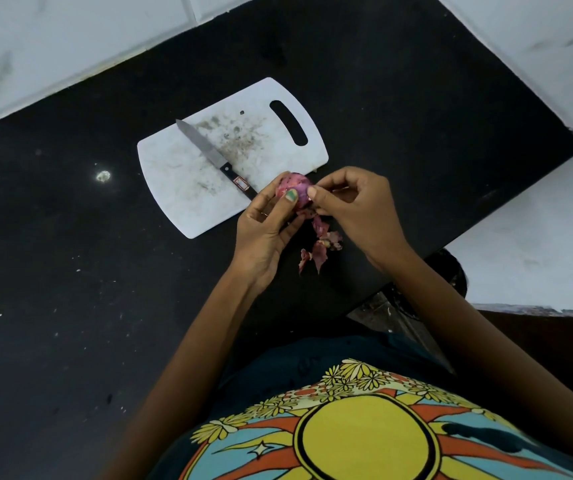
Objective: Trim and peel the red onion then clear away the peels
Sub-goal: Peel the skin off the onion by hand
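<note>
Peels on the bench: nearest to us lie the loose red peels (319, 247), on the black bench (70, 271) just below and between our hands, close to the bench's front edge.

Left hand: our left hand (264, 230) cups the red onion (293, 192) from below and from the left, fingers curled round it, the thumb with its green-painted nail pressed on the onion's near face.

Right hand: our right hand (354, 206) comes in from the right, its thumb and fingers pinched together at the onion's right side; we judge that they grip a strip of skin, though the strip itself is mostly hidden under the fingers.

Onion: it is held in the air between both hands, just past the near right corner of the cutting board (174, 174). Its surface shows patchy pink and purple, so we judge the peeling only partly done.

The relation that matters: the onion sits in the left hand, and the right hand works its right flank, so the skin would come away to the right and down, toward the peels already lying there. Which way the onion's root-to-tip axis points we cannot tell.

Knife: farther out, the kitchen knife (214, 157) lies flat on the board, handle toward the left hand, blade slanting away to the far left; neither hand touches it.
</note>
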